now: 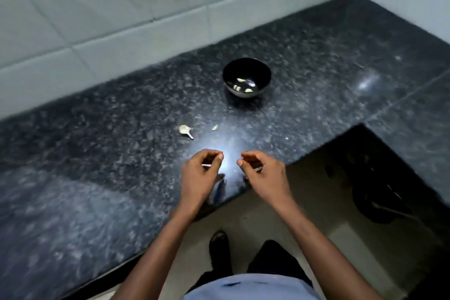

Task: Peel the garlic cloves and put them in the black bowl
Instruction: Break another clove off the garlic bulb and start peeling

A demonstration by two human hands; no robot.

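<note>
The black bowl [246, 69] stands on the dark granite counter [97, 153] and holds several peeled garlic cloves [243, 86]. Nearer me, an unpeeled garlic clove [186, 130] lies on the counter with a small pale scrap [215, 127] to its right. Both hands hover over the counter's front edge, a little apart. My left hand [199, 178] has its fingers curled round a thin white sliver of garlic skin [206, 165]. In the curled fingers of my right hand [264, 176] a pale sliver [258, 168] shows too, too small to identify.
A white tiled wall [109, 19] runs behind the counter. The counter turns a corner at the right [401, 109]. Below its edge are the floor, my shoe [219, 248] and dark objects [375, 190] on the floor at right.
</note>
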